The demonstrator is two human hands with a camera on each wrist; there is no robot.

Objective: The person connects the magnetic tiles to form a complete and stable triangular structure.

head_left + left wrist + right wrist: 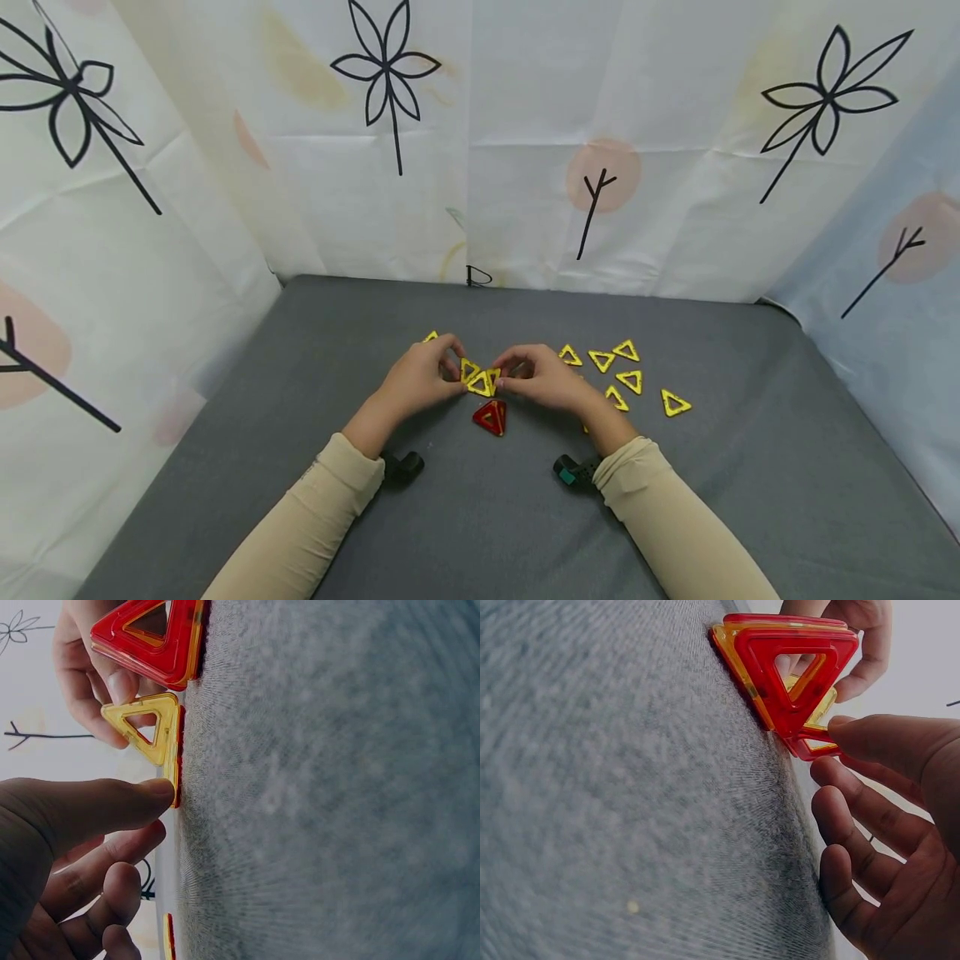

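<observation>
Several yellow triangular magnetic tiles (479, 384) stand joined in a small group on the grey table, some tilted up. My left hand (423, 372) pinches the left tile of the group; in the left wrist view its thumb (157, 793) is on the tile's edge. From the other side my right hand (546, 379) pinches a tile at the right end, with thumb and index fingertip at its corner. Closer to me stands a red pyramid (491, 417) of triangular tiles; it partly covers the yellow group in the right wrist view (795, 675).
Loose yellow triangular tiles (628, 382) lie spread to the right, some partly behind the right hand and forearm. One more yellow tile (431, 337) shows beyond the left hand. A patterned white curtain (525, 208) borders the grey table (750, 500) at the back and sides.
</observation>
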